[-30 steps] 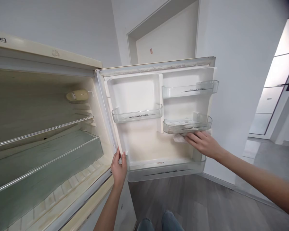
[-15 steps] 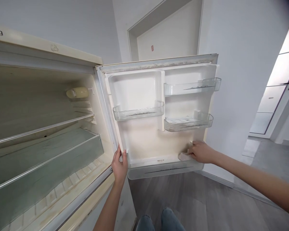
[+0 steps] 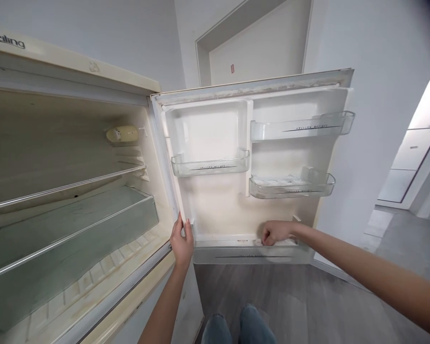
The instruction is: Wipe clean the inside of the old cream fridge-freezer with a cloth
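Fridge door (image 3: 215,203) is swung open. Its hinge-side edge is gripped low down by the left hand (image 3: 182,241), thumb and fingers closed about it. A white cloth (image 3: 258,242), mostly hidden, is clasped in the curled fingers of the right hand (image 3: 272,233), held at the bottom bin (image 3: 225,256), just behind its front wall. Three smaller bins are mounted above; in the lower right bin (image 3: 292,192) whitish material is seen.
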Motion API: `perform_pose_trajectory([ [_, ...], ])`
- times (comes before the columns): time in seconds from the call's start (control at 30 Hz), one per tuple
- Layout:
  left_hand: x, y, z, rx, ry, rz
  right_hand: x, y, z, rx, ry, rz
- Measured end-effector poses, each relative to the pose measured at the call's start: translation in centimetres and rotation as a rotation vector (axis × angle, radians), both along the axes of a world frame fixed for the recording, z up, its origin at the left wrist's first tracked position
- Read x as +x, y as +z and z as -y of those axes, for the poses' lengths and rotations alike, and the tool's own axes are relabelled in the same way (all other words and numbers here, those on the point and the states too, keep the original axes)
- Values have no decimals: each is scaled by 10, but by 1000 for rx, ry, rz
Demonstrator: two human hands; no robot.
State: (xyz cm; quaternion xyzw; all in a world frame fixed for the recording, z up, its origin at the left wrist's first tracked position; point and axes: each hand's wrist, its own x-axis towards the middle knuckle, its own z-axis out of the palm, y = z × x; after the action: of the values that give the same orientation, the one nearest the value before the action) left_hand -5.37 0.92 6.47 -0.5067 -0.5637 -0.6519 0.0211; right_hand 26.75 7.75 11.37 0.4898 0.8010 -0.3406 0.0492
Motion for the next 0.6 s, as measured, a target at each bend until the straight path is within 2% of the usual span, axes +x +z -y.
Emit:
perform_pose_trajectory([
  [0.13, -2, 0, 2, -4, -16, 6, -49, -8, 8, -23, 7, -235],
  [0.23, -3, 1, 2, -1, -22, 11, -93, -10, 18, 20, 15, -347],
  [0.37, -5, 0, 1, 8, -19, -15, -137, -2, 30, 109, -9, -482],
  [0.47, -6, 0, 1, -13, -31, -19, -137, 10, 41, 143, -90, -595],
  [0.53, -6, 0, 1, -25, -34, -15, -114, 9, 50, 142, -195, -738],
  [0.6, -6, 0, 1, -25, -38, -9, -76, -6, 62, 129, -345, -939],
])
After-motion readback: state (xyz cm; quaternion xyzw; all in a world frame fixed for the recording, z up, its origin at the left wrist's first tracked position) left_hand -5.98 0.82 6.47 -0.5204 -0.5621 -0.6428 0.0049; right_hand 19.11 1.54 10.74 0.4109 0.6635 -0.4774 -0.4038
